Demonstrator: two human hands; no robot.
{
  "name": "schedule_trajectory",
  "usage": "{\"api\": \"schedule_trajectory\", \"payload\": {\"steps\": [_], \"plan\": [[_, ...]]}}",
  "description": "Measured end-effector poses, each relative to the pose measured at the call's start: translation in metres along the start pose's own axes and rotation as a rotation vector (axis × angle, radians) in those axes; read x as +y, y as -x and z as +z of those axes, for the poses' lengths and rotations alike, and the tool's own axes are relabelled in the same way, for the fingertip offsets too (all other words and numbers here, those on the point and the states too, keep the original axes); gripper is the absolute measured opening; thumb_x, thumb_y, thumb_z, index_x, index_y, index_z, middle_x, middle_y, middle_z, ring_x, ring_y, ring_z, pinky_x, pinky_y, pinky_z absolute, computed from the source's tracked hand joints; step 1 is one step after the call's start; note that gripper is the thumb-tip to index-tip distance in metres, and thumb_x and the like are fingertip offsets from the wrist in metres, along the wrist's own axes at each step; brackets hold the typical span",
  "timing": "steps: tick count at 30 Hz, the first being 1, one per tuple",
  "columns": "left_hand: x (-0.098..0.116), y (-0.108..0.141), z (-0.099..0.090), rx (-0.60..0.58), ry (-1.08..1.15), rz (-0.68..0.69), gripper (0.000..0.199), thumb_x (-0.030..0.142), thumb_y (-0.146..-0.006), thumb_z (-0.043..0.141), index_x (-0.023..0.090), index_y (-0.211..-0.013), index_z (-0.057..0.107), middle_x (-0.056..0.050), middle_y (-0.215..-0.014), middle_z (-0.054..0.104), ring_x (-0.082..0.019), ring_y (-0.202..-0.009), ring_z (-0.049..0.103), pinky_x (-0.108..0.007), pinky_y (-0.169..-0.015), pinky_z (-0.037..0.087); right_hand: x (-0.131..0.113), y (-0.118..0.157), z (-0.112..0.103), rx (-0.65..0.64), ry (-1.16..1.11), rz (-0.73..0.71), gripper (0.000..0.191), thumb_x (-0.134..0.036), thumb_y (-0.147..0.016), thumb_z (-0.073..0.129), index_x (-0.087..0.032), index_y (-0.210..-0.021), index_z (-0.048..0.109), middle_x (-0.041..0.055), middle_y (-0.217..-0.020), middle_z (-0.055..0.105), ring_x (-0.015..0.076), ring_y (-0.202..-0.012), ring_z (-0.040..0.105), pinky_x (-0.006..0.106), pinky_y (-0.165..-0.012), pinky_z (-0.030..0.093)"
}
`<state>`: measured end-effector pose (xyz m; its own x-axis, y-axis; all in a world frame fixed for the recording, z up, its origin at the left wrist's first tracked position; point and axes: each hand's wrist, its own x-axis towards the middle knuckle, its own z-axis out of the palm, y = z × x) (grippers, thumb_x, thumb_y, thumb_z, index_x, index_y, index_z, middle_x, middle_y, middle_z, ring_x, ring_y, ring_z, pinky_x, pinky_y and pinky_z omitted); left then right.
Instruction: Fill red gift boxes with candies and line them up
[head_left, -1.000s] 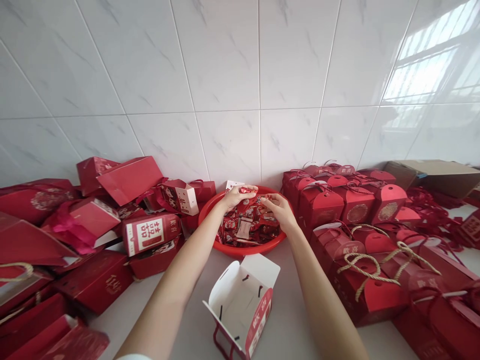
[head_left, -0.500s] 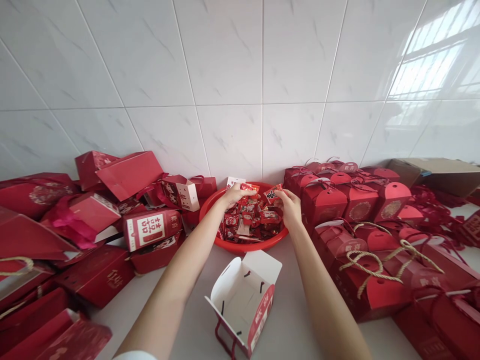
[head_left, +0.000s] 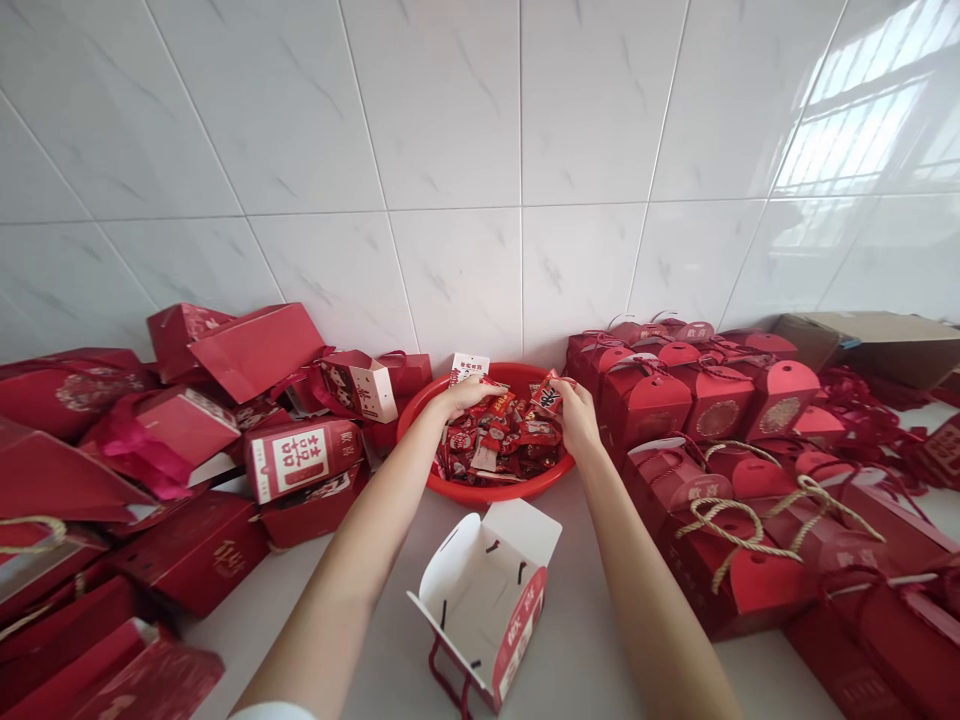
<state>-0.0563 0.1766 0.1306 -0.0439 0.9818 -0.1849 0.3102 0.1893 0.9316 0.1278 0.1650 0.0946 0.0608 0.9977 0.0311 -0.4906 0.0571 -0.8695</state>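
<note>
A red plastic basin (head_left: 501, 493) stands against the wall, filled with red-wrapped candies (head_left: 499, 440). Over its left part, my left hand (head_left: 463, 394) has its fingers closed around a red candy wrapper, partly hidden by the hand. My right hand (head_left: 577, 412) pinches a red candy packet (head_left: 548, 395) with a black character on it, above the basin's right side. In front of the basin sits an open gift box (head_left: 480, 600), white inside and red outside, with a dark red cord handle; no candy shows inside it.
Several red gift boxes lie in a loose pile (head_left: 187, 545) at left. At right, closed red boxes (head_left: 720, 400) stand in rows, some with rope handles (head_left: 739, 525). A brown cardboard box (head_left: 877, 345) is at the far right. Behind everything rises a tiled wall (head_left: 450, 120).
My left hand has dipped slightly lower into the candies. The packet in my right hand has turned a little and shows more of its black character. The open gift box has stayed put.
</note>
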Motion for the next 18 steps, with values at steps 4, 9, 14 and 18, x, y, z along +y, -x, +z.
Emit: {"api": "schedule_trajectory", "payload": {"steps": [4, 9, 14, 18], "plan": [[-0.003, -0.005, -0.003, 0.040, -0.079, -0.040, 0.034, 0.025, -0.058, 0.090, 0.019, -0.078, 0.062, -0.002, -0.075, 0.075, -0.023, -0.083, 0.073, -0.026, -0.067, 0.055, 0.002, -0.002, -0.001, -0.002, 0.033, -0.024, 0.021, -0.035, -0.061, 0.070, -0.021, -0.072, 0.061, -0.0038, -0.064, 0.063, 0.0154, -0.065, 0.061, 0.025, -0.059, 0.048], [-0.008, -0.011, -0.005, 0.060, -0.171, -0.080, 0.036, 0.025, -0.061, 0.086, 0.018, -0.085, 0.061, -0.004, -0.076, 0.074, -0.023, -0.079, 0.072, -0.027, -0.063, 0.053, 0.002, -0.001, -0.001, -0.022, 0.046, -0.034, 0.021, -0.037, -0.062, 0.069, -0.021, -0.072, 0.060, -0.0044, -0.062, 0.061, 0.0157, -0.063, 0.060, 0.025, -0.058, 0.048], [-0.012, -0.013, -0.005, 0.001, -0.260, -0.082, 0.027, 0.033, -0.069, 0.080, 0.019, -0.085, 0.063, -0.006, -0.073, 0.074, -0.024, -0.072, 0.072, -0.029, -0.059, 0.053, 0.002, 0.000, 0.000, -0.032, 0.047, -0.021, 0.018, -0.036, -0.064, 0.068, -0.021, -0.072, 0.062, -0.0042, -0.062, 0.062, 0.0163, -0.064, 0.061, 0.026, -0.061, 0.049], [-0.011, -0.009, -0.004, 0.032, -0.384, -0.002, 0.034, 0.038, -0.058, 0.087, 0.020, -0.080, 0.069, -0.004, -0.077, 0.076, -0.026, -0.080, 0.072, -0.028, -0.064, 0.053, 0.002, 0.000, 0.000, -0.024, 0.036, -0.011, 0.018, -0.035, -0.063, 0.069, -0.021, -0.071, 0.063, -0.0034, -0.064, 0.064, 0.0157, -0.063, 0.060, 0.026, -0.061, 0.048]]}}
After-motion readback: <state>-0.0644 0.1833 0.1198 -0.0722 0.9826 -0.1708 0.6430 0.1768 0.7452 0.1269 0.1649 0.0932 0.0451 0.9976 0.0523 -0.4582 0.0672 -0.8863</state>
